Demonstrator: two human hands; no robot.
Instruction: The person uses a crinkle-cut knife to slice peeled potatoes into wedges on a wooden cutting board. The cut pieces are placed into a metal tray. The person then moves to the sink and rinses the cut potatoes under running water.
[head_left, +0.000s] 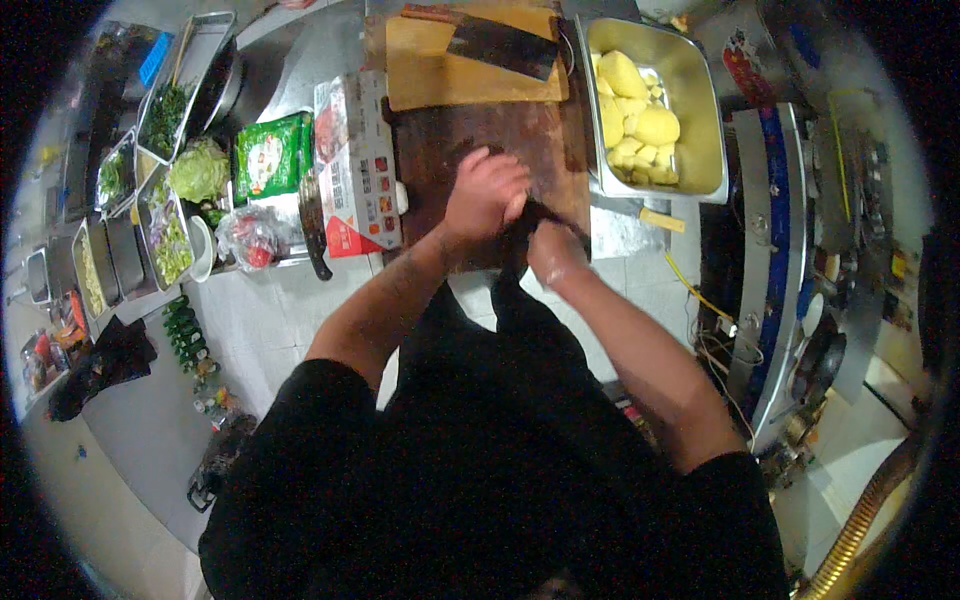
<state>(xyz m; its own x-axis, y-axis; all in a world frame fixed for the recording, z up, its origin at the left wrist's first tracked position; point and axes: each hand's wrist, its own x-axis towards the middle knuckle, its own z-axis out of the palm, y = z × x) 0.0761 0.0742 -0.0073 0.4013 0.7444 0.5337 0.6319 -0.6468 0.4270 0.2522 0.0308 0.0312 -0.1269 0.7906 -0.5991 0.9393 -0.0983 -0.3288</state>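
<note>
My left hand (487, 195) is over the near part of a dark wooden board, its fingers curled. My right hand (559, 255) is just to its right and nearer to me, closed in a fist and somewhat blurred. Black cloth (536, 212) runs between the two hands and is bunched in them; whether it is part of my black apron is hard to tell. Farther off, a cleaver (504, 46) with a wooden handle lies on a yellow cutting board (420, 75), which rests on the dark wooden board (442, 127).
Right of the board stands a deep metal pan (701, 112) of peeled potatoes (656, 124), with a yellow-handled tool (662, 219) near it. To the left are a printed carton (360, 165), a dark-handled knife (313, 221), a green packet (270, 156), lettuce (199, 171) and several metal trays (120, 255).
</note>
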